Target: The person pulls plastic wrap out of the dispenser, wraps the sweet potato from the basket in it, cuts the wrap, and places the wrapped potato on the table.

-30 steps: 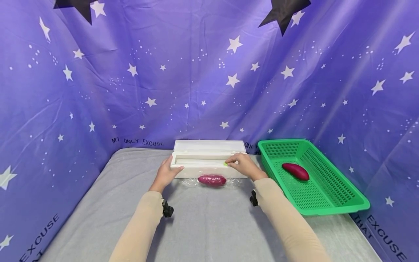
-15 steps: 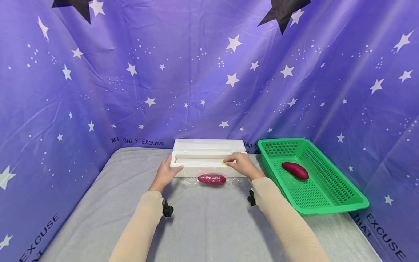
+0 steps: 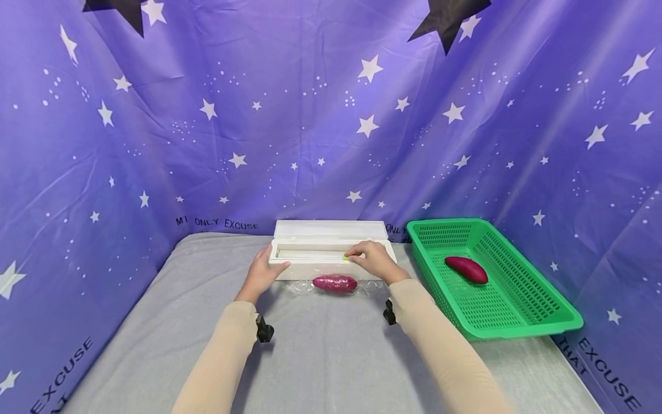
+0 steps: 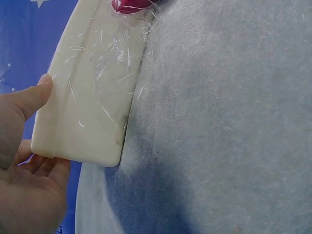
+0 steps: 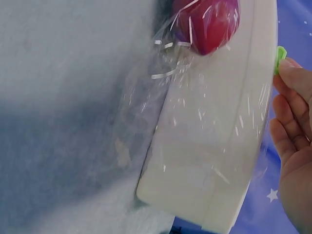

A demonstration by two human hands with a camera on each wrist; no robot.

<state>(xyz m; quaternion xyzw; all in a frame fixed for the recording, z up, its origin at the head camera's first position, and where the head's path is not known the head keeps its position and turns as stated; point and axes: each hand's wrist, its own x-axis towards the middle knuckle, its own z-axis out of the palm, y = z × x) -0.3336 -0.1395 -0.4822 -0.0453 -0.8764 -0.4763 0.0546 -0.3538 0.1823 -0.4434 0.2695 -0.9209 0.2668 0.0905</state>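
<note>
A long white cling film dispenser box point(image 3: 305, 271) stands on the table with its lid point(image 3: 331, 229) raised. My left hand point(image 3: 258, 275) grips the box's left end, thumb on the front edge and fingers at the end wall, as the left wrist view shows. Between thumb and forefinger, my right hand point(image 3: 374, 260) pinches a small green slider point(image 5: 280, 59) on the box's front top edge. Before the box lies a purple-red sweet potato point(image 3: 335, 283), with clear cling film point(image 4: 109, 73) over it and hanging down the box front.
To the right stands a green slotted basket point(image 3: 517, 332) holding a bare purple-red sweet potato point(image 3: 466, 269). A grey cloth point(image 3: 320, 356) covers the table. Purple star-patterned curtains point(image 3: 289, 115) enclose the back and sides.
My right hand has slid left along the box's edge, carrying the green slider with it. The left hand, the box and both sweet potatoes have stayed in place.
</note>
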